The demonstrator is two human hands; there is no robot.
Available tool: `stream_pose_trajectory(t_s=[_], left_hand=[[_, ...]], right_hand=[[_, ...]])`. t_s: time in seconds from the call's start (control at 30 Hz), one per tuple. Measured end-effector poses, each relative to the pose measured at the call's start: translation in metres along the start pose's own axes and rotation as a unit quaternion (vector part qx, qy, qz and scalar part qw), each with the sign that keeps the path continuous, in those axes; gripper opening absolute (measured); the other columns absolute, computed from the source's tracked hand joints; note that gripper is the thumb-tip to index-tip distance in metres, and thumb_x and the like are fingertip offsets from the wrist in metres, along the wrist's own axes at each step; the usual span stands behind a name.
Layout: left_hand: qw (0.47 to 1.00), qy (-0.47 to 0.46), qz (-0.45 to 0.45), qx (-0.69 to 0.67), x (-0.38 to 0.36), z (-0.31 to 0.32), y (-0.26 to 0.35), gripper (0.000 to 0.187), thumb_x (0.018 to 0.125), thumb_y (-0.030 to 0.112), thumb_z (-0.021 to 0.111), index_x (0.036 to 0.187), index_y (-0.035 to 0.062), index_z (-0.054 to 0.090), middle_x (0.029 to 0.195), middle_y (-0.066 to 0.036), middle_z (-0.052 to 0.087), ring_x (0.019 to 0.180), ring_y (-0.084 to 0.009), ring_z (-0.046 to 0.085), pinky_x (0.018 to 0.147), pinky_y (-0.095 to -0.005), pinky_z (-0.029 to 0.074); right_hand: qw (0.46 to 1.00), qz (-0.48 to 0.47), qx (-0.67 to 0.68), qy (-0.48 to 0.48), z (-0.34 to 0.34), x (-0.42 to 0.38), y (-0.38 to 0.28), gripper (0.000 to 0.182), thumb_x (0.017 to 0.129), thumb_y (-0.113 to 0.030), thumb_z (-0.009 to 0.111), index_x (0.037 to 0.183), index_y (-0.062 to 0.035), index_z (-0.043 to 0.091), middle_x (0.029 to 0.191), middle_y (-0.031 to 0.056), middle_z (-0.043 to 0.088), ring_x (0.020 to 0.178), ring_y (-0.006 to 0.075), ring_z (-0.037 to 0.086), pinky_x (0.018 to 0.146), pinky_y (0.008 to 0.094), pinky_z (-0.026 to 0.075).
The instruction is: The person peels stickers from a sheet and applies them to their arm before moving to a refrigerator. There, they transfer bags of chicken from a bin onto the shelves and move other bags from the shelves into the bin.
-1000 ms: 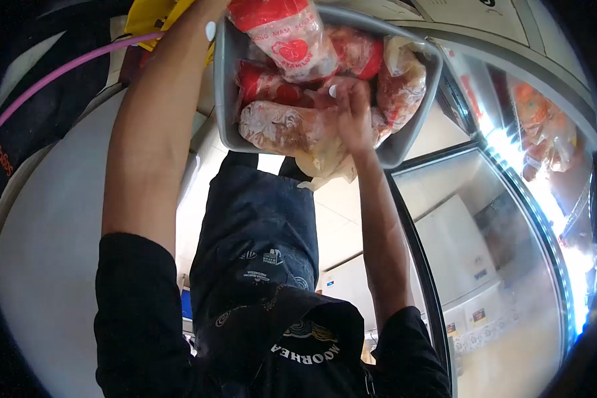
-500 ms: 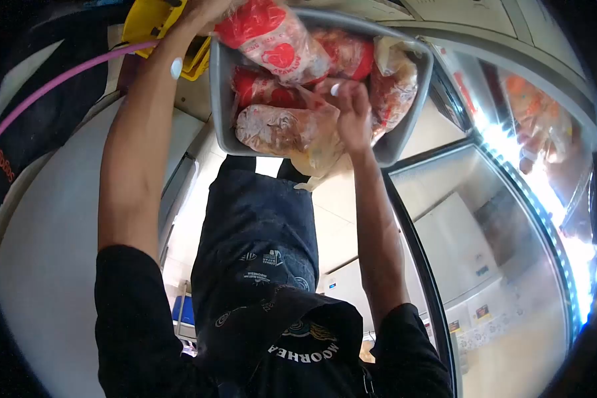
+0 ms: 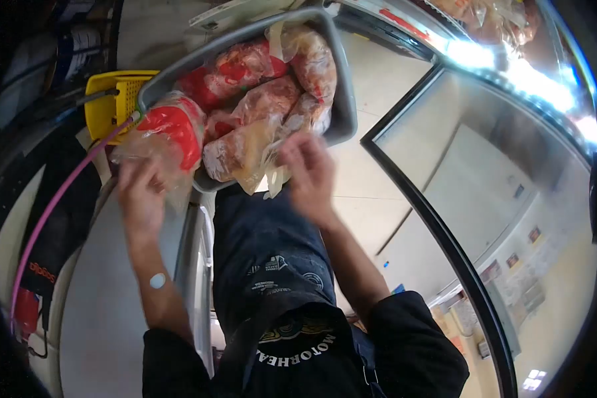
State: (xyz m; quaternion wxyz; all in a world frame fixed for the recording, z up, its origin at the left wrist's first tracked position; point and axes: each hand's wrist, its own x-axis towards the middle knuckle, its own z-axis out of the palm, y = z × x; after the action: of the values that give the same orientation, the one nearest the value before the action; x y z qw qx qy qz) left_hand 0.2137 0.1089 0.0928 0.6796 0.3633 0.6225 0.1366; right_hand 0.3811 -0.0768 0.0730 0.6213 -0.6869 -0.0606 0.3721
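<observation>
A grey plastic tub [image 3: 349,99] holds several clear bags of frosty frozen chicken, some printed red. At the tub's left rim a red-printed bag of frozen chicken [image 3: 172,129] leans outward. My left hand [image 3: 142,189] is closed on this bag's loose plastic end. My right hand [image 3: 308,176], blurred by motion, is over the tub's near edge with its fingers bent. Beside its fingertips hangs the loose yellowish end of a frosted bag [image 3: 229,154] lying at the front. Another frosted bag [image 3: 312,63] rests along the tub's right wall.
A yellow basket [image 3: 103,99] stands left of the tub, with a pink hose [image 3: 63,192] running past it. On the right a black-framed glass door [image 3: 438,229] stands open beside a lit cabinet holding bagged goods. A pale flat surface [image 3: 106,292] lies under my left forearm.
The red-printed bag has moved from the top of the pile to the tub's left rim with my left hand. My right hand has drawn back from among the bags toward me.
</observation>
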Motion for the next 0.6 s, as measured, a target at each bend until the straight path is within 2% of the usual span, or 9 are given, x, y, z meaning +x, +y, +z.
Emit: stream_pose_trajectory(t_s=[0.07, 0.13, 0.2, 0.3, 0.33, 0.4, 0.5, 0.57, 0.6], left_hand=[[0.999, 0.049, 0.006, -0.012, 0.026, 0.027, -0.030, 0.004, 0.091, 0.012, 0.054, 0.093, 0.0092, 0.054, 0.073, 0.002, 0.051, 0.057, -0.0047, 0.042, 0.048, -0.0207, 0.032], [0.998, -0.048, 0.017, -0.030, 0.040, 0.042, -0.046, 0.006, 0.093, 0.015, 0.053, 0.088, 0.0115, 0.052, 0.061, 0.006, 0.042, 0.049, -0.0037, 0.037, 0.043, -0.0215, 0.026], [0.996, -0.042, 0.010, -0.084, 0.049, 0.050, -0.052, 0.011, 0.094, 0.016, 0.052, 0.083, 0.0127, 0.050, 0.055, 0.007, 0.035, 0.043, -0.0040, 0.032, 0.041, -0.0218, 0.023], [0.991, -0.042, -0.032, -0.122, 0.059, 0.040, -0.050, 0.016, 0.097, 0.020, 0.045, 0.088, 0.0101, 0.055, 0.058, 0.006, 0.029, 0.049, -0.0058, 0.031, 0.046, -0.0205, 0.027], [0.992, -0.053, -0.020, -0.112, 0.061, 0.040, -0.046, 0.017, 0.097, 0.022, 0.045, 0.089, 0.0099, 0.055, 0.058, 0.006, 0.031, 0.049, -0.0055, 0.031, 0.047, -0.0200, 0.027], [0.993, -0.073, -0.007, -0.087, 0.058, 0.038, -0.040, 0.020, 0.097, 0.026, 0.044, 0.091, 0.0095, 0.055, 0.058, 0.006, 0.033, 0.049, -0.0051, 0.033, 0.047, -0.0190, 0.027], [0.996, -0.063, -0.004, -0.059, 0.062, 0.053, -0.042, 0.018, 0.095, 0.026, 0.049, 0.093, 0.0088, 0.054, 0.061, 0.005, 0.041, 0.052, -0.0045, 0.041, 0.050, -0.0192, 0.033], [0.983, -0.024, 0.145, 0.106, 0.073, 0.082, -0.065, 0.021, 0.090, 0.026, 0.058, 0.094, 0.0063, 0.054, 0.070, 0.003, 0.054, 0.059, -0.0100, 0.052, 0.056, -0.0246, 0.043], [0.941, 0.019, 0.220, 0.254, 0.074, 0.097, -0.070, 0.019, 0.087, 0.022, 0.060, 0.092, 0.0046, 0.055, 0.072, -0.001, 0.058, 0.062, -0.0152, 0.056, 0.059, -0.0282, 0.045]], right_hand=[[0.997, 0.008, 0.025, -0.070, 0.032, -0.015, -0.001, 0.006, 0.088, -0.006, 0.057, 0.092, -0.0012, 0.056, 0.077, 0.0046, 0.060, 0.071, 0.0119, 0.057, 0.067, 0.0258, 0.046], [0.992, 0.039, 0.069, -0.101, 0.052, -0.011, -0.018, 0.008, 0.085, -0.006, 0.060, 0.092, -0.0010, 0.057, 0.078, 0.0069, 0.061, 0.071, 0.0134, 0.058, 0.065, 0.0265, 0.046], [0.993, -0.066, -0.047, -0.084, 0.059, -0.001, -0.015, 0.008, 0.083, -0.007, 0.062, 0.089, -0.0023, 0.060, 0.075, 0.0071, 0.059, 0.066, 0.0144, 0.057, 0.060, 0.0273, 0.044], [0.999, -0.034, -0.023, -0.024, 0.051, 0.016, 0.009, 0.007, 0.083, -0.006, 0.062, 0.088, -0.0017, 0.060, 0.077, 0.0070, 0.060, 0.067, 0.0138, 0.056, 0.062, 0.0262, 0.045], [0.999, -0.045, 0.006, -0.004, 0.044, 0.023, 0.021, 0.006, 0.085, -0.006, 0.061, 0.089, -0.0014, 0.060, 0.079, 0.0066, 0.061, 0.068, 0.0126, 0.056, 0.062, 0.0252, 0.045], [0.996, 0.009, 0.084, 0.009, 0.029, 0.033, 0.008, 0.005, 0.089, -0.006, 0.058, 0.088, -0.0009, 0.060, 0.081, 0.0033, 0.062, 0.072, 0.0085, 0.056, 0.063, 0.0226, 0.045], [0.997, 0.019, 0.064, 0.025, 0.008, 0.041, 0.014, 0.006, 0.091, -0.006, 0.057, 0.088, -0.0015, 0.059, 0.082, 0.0006, 0.061, 0.075, 0.0056, 0.055, 0.064, 0.0209, 0.045], [0.997, 0.035, 0.052, 0.051, -0.005, 0.044, 0.024, 0.006, 0.090, -0.007, 0.058, 0.087, -0.0019, 0.059, 0.081, -0.0007, 0.059, 0.075, 0.0049, 0.054, 0.065, 0.0205, 0.044], [0.996, 0.044, 0.046, 0.062, -0.010, 0.046, 0.027, 0.006, 0.090, -0.007, 0.058, 0.087, -0.0022, 0.059, 0.081, -0.0013, 0.059, 0.075, 0.0045, 0.053, 0.066, 0.0202, 0.044]])
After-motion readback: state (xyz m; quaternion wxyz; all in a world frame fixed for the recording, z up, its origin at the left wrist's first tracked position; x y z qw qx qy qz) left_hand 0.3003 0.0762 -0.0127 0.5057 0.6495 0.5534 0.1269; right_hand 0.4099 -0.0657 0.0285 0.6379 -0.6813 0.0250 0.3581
